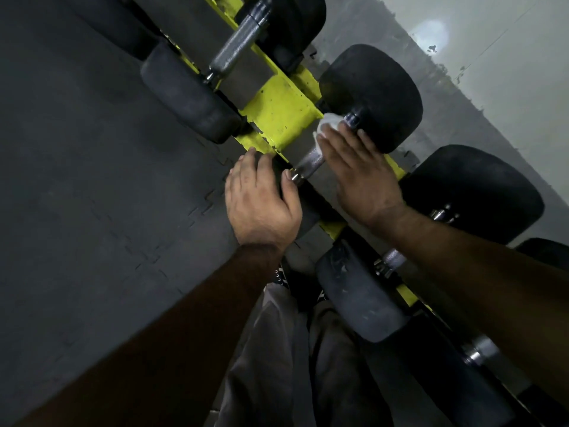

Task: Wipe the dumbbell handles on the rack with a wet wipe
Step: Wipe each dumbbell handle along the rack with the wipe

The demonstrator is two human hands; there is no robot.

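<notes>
While the person leans over the yellow rack point(278, 110), the right hand point(358, 177) lies across the middle dumbbell's handle point(311, 158), fingers straight and pressed together, pinning a white wipe point(331, 123) against the bar. The wipe shows only as a crumpled edge past the fingertips, at the far end of the handle just beside the far black head point(374, 95). A short stretch of bare knurled metal shows on the near side of that hand. The left hand point(261, 198) is cupped over the same dumbbell's near head, which it mostly hides; its fingers curl over the top and its thumb rests near the chrome collar at the handle's near end. So both hands are on one dumbbell, the left bracing, the right flat on the wipe. Farther left on the rack sits another dumbbell point(237, 46), its grey handle uncovered and well apart from either hand. To the right, a third dumbbell point(358, 291) lies partly under the right forearm, with only a bit of its handle visible. Dark rubber floor tiles point(92, 180) fill the left side of the scene, and a pale wall point(508, 57) rises beyond the rack. Grey trousers point(277, 349) show between the forearms at the near edge.
</notes>
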